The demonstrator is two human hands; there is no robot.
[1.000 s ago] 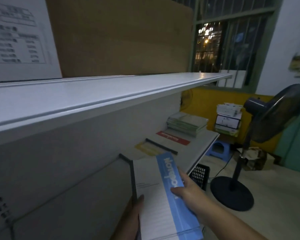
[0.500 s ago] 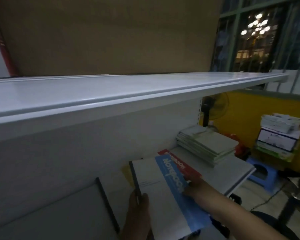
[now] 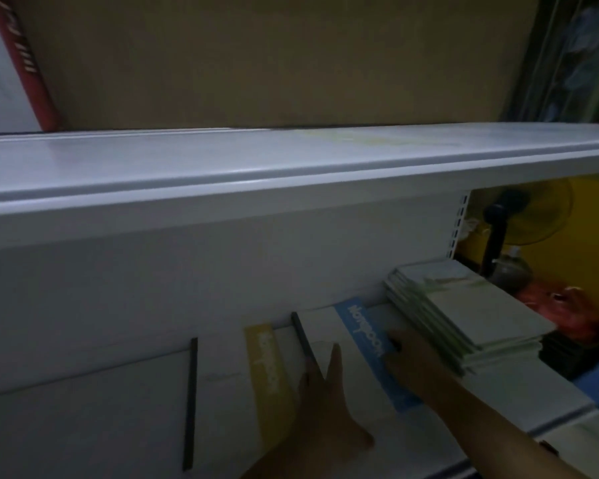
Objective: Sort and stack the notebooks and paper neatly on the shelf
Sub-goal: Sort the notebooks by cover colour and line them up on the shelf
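White metal shelving fills the view in a dim room, with an upper shelf [image 3: 222, 160] carrying a large cardboard box [image 3: 256, 63]. The contents of the box cannot be seen. A red-edged carton [image 3: 26, 63] is leaned just beside it at the left.

On the lower shelf [image 3: 519, 395] several notebooks are laid flat side by side. A blue-banded notebook [image 3: 365, 335] is set between a yellow-banded notebook [image 3: 267, 368] on its left and a stack of green-edged notebooks [image 3: 464, 316] on its right. The blue one partly overlaps the yellow one. Further left a white notebook with a black spine [image 3: 191, 402] is laid. Beyond the shelf end a yellow fan [image 3: 536, 216] is visible.

The left hand [image 3: 325, 402] is spread flat on the white cover of the blue-banded notebook, with the fingers straight and nothing gripped. The right hand [image 3: 405, 354] is laid on the blue band, close against the green-edged stack. Whether its fingers are curled round an edge cannot be told, as the frame is dark and blurred.

The step in hand is judged to be the placing of the blue-banded notebook on the lower shelf. It is not yet squared, since its spine lies at an angle to the back panel. The next move probably calls for the cover to be pushed back and turned until its edges are lined up with its neighbours. Like notebooks could then be gathered into one pile, and care would be needed not to knock the green-edged stack askew.
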